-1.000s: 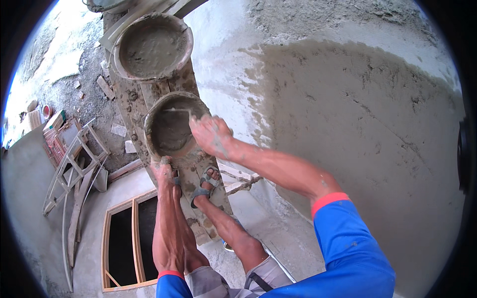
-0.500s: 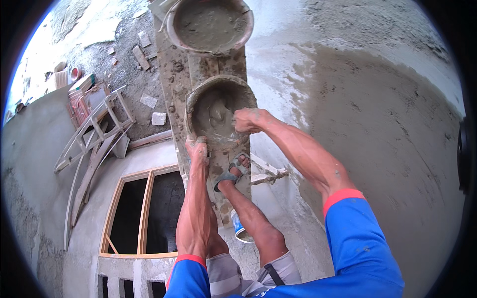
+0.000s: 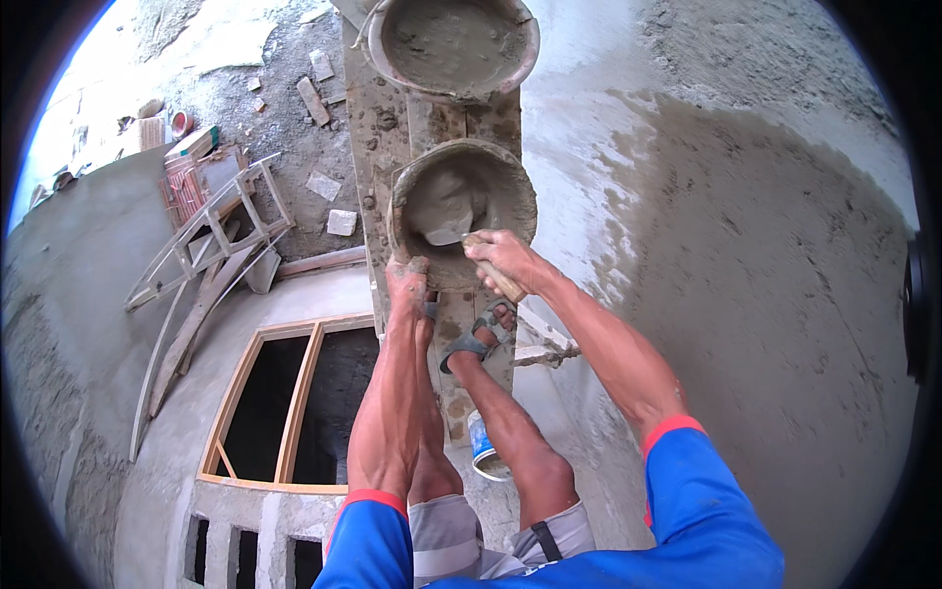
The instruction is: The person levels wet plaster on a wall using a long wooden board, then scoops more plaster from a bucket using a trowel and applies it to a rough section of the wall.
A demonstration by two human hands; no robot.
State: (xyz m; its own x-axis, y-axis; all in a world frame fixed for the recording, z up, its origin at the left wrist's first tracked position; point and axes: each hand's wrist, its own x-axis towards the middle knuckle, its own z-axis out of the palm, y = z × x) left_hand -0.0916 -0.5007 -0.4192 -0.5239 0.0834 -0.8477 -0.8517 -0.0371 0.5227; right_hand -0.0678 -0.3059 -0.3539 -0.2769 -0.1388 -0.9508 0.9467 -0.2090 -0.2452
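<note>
My right hand (image 3: 505,262) is closed round the wooden handle of a trowel (image 3: 446,236). The trowel's blade reaches into a bucket (image 3: 530,218) and is coated with wet grey mortar (image 3: 442,199). At the bucket's near left rim, my left hand (image 3: 407,283) is wrapped over the edge, fingers partly hidden. The bucket is tipped toward me, so its inside shows. Just beyond it stands a second bucket (image 3: 378,61), wide and filled with grey mortar. Both buckets rest on mortar-stained planks (image 3: 373,162).
My sandalled foot (image 3: 488,334) stands on the planks. A freshly plastered wall (image 3: 746,294) rises at the right. Below on the left are a wooden window frame (image 3: 302,402), leaning timber (image 3: 196,294) and brick pieces (image 3: 342,223). A blue-and-white can (image 3: 481,442) sits lower down near my leg.
The trowel has come up out of the mortar, its handle and blade now showing. My right hand has drawn back toward me. The bucket is tipped more, and the whole view has shifted.
</note>
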